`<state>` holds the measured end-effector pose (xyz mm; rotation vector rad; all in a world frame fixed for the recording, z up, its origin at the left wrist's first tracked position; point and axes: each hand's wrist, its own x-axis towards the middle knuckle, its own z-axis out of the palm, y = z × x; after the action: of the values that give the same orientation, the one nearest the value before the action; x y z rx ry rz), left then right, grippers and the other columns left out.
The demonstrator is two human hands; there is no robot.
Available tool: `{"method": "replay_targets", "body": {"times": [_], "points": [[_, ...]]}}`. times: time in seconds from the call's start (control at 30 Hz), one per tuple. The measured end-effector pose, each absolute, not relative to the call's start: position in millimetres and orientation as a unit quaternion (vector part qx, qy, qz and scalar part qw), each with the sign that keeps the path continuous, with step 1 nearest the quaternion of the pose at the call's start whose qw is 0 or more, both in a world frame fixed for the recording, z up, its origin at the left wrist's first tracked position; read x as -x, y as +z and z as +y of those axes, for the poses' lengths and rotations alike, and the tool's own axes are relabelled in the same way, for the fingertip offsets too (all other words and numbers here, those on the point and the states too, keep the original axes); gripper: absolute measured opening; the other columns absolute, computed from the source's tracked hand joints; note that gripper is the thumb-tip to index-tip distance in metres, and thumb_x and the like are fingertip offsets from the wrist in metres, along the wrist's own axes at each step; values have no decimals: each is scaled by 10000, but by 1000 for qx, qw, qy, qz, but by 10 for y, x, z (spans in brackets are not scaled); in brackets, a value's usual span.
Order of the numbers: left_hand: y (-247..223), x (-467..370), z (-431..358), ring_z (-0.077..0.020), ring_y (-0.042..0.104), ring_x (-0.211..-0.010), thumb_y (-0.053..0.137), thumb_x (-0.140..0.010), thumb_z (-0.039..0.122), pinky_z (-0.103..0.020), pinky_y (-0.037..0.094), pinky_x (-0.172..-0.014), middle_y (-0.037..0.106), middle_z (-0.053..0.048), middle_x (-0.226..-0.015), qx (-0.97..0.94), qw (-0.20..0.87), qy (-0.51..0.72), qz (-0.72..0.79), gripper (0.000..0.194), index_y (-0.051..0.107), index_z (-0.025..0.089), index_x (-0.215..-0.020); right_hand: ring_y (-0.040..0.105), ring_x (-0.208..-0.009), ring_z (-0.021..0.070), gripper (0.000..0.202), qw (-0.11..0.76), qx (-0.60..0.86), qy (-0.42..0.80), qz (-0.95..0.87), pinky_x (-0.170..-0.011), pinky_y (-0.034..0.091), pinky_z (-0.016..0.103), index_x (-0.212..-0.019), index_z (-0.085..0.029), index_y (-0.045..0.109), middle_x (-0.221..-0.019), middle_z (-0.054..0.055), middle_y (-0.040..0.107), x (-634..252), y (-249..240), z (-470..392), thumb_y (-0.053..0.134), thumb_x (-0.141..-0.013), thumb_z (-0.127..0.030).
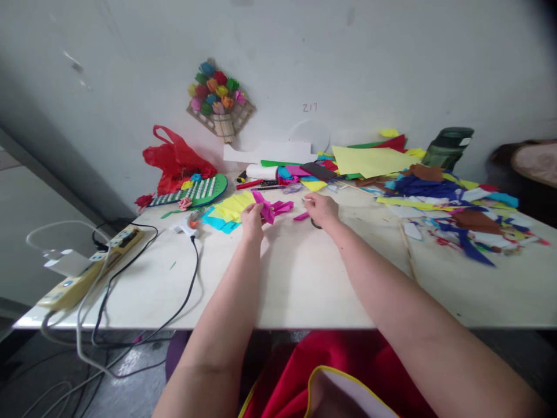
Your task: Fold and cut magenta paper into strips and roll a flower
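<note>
White bench (304, 284) beneath, left hand (252, 220) pinches folded magenta paper (268, 212), nine o'clock from right hand (323, 210), whose grip I can't tell.

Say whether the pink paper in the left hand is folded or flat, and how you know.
Folded: the pink paper shows creases and juts from the left hand in several flaps at different angles.

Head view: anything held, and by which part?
Left hand pinches the magenta paper at its near left edge. A dark loop shows by the right hand; its hold can't be told.
</note>
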<state>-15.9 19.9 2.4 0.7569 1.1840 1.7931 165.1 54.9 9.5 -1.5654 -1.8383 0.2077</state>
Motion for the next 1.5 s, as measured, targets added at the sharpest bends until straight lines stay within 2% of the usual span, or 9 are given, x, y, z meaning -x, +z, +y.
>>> {"method": "replay_targets", "body": {"times": [0.13,0.23,0.47,0.57,0.67,0.93,1.1,1.23,1.5], "points": [[19,163,202,-113,513,-444,611,-532,254,-227,413,-444,547,6,-486,-282,411,719,484,146,531,157,-606,611,-912,220,327,306,592,15,-745,-760,441,318,-1070,-238,663,-945,44,708,-1659,70,536,472,-807,-269],[29,164,194,-111,516,-443,614,-542,248,-222,400,-442,556,1,-492,-280,404,731,474,138,546,153,-617,568,-979,229,304,276,524,-30,-805,-815,416,331,-1002,-211,695,-1065,55,677,-1600,37,525,470,-799,-231],[135,202,143,-129,555,-476,589,-572,214,-240,453,-499,524,16,-455,-216,371,779,457,101,501,164,-573,421,-1181,275,296,170,408,-86,-893,-1015,258,438,-975,-169,707,-1380,55,466,-1466,-50,476,486,-779,-197],[163,196,126,-125,550,-470,579,-589,206,-240,451,-495,524,19,-462,-201,365,781,465,90,499,166,-580,350,-1261,275,303,141,402,-85,-901,-1074,160,471,-1008,-170,690,-1414,52,422,-1412,-53,461,472,-804,-219],[160,183,122,-103,507,-431,584,-598,197,-228,422,-470,512,27,-464,-206,365,771,479,81,513,161,-582,317,-1294,281,346,120,408,-79,-902,-1084,134,494,-1109,-160,643,-1422,71,409,-1375,-66,469,456,-834,-255],[124,205,176,-102,536,-486,569,-639,166,-214,410,-482,552,13,-520,-128,387,759,508,65,530,157,-588,374,-1252,264,424,200,403,-93,-888,-1074,168,467,-1243,-127,547,-1352,100,492,-1376,-130,493,431,-872,-296],[158,144,162,-85,530,-491,565,-665,171,-193,416,-500,557,18,-547,-125,469,758,436,32,544,162,-642,473,-1131,249,378,283,381,-101,-874,-1002,278,400,-1170,-98,602,-1248,123,578,-1425,-86,488,441,-869,-260],[170,57,119,-113,581,-573,548,-671,173,-228,452,-588,596,-6,-598,-183,550,741,340,31,570,158,-687,519,-1025,242,339,326,360,-110,-867,-912,332,373,-1090,-93,647,-1149,124,633,-1426,-49,485,426,-877,-236],[71,54,116,-192,629,-877,535,-690,238,-349,458,-824,686,-76,-926,-265,611,689,288,187,647,136,-800,532,-940,230,321,277,380,-103,-876,-833,335,333,-997,-126,685,-1030,112,665,-1412,26,421,398,-861,-173]]}}
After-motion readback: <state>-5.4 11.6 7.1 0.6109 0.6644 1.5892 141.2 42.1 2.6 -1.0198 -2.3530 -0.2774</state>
